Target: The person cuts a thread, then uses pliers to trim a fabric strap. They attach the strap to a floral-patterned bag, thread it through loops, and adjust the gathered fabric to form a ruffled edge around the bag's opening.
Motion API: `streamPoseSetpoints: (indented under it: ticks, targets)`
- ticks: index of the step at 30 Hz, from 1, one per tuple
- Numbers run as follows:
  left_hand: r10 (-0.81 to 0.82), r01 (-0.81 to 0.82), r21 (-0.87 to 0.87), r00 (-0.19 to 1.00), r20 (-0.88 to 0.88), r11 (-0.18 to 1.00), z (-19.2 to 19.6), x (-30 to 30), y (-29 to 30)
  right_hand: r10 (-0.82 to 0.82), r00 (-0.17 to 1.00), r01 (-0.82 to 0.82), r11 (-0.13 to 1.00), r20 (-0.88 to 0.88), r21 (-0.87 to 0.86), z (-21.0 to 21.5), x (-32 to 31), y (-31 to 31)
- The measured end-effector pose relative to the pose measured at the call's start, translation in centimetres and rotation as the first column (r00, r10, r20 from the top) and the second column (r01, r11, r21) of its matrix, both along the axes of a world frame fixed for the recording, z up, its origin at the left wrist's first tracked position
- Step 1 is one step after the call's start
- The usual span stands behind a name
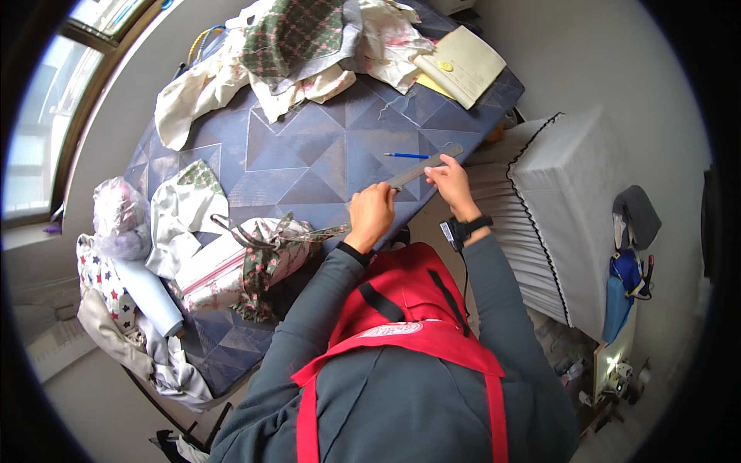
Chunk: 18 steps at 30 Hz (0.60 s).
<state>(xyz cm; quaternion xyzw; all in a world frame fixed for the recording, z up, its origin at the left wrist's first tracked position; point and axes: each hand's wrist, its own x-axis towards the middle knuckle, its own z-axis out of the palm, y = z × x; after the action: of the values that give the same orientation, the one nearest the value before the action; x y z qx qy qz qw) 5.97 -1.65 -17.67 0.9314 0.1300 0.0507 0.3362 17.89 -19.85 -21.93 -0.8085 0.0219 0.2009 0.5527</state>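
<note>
Ruler point(421, 169) over table's point(309, 177) right edge. Floral bag point(224, 272) toward near-left corner. Left hand point(372, 210) clasps ruler's near end, likely steadying it; right hand point(451, 185) has fingertips at far half, cannot tell if pinching. Blue pen point(405, 155) beside, probably kept handy.

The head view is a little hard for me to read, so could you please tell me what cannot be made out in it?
In the head view:
Metal ruler: the left hand hides where its lower-left end stops; any markings are too small to read.
Plastic bag: crumpled, shiny wrapping blurs its contents.
Table: heaped fabric covers much of its far part.
Window: cut off by the dark fisheye rim.
</note>
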Motion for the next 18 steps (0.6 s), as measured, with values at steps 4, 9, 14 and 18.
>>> streamPoseSetpoints:
  ticks: [4, 9, 14, 18]
  targets:
    - [-0.11, 0.078, 0.405, 0.992, 0.057, 0.911, -3.0, 0.4, 1.7, -0.143, 0.988, 0.151, 0.973, -0.056, 0.173, 3.0, -4.9, -5.7]
    - [-0.338, 0.234, 0.414, 0.92, 0.199, 0.88, -1.1, 1.9, 3.3, -0.204, 0.971, 0.199, 0.979, 0.124, 0.051, 4.3, -12.9, -12.9]
    - [-0.345, 0.238, 0.436, 0.921, 0.184, 0.868, 2.8, 1.7, -4.5, -0.451, 0.892, 0.452, 0.891, 0.035, -0.031, 4.8, -22.1, -24.9]
    - [-0.471, 0.394, 0.309, 0.849, 0.238, 0.866, 3.8, 0.4, -16.7, -0.571, 0.821, 0.565, 0.81, -0.008, 0.158, 6.3, -32.0, -36.5]
